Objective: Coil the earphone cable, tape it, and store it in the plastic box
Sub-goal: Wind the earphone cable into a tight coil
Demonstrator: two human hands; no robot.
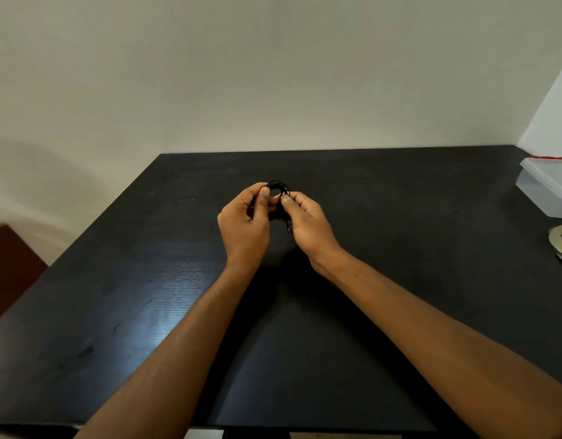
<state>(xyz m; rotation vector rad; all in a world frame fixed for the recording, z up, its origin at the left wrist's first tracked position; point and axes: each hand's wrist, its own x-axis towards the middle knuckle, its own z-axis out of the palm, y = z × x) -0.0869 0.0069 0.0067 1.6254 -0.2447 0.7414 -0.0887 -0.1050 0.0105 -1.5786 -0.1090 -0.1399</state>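
A black earphone cable (278,186) is wound into a small coil and held above the middle of the black table (384,201). My left hand (245,223) pinches the coil's left side. My right hand (308,226) pinches its right side, with loose ends hanging below the thumb. A clear plastic box (547,188) with a lid and red clips stands at the table's far right edge. A roll of tape (561,240) lies just in front of the box, partly cut off by the frame.
A plain wall runs behind the table. A reddish-brown piece of furniture (10,264) stands to the left, below table height. The table's near edge is at the bottom of the view.
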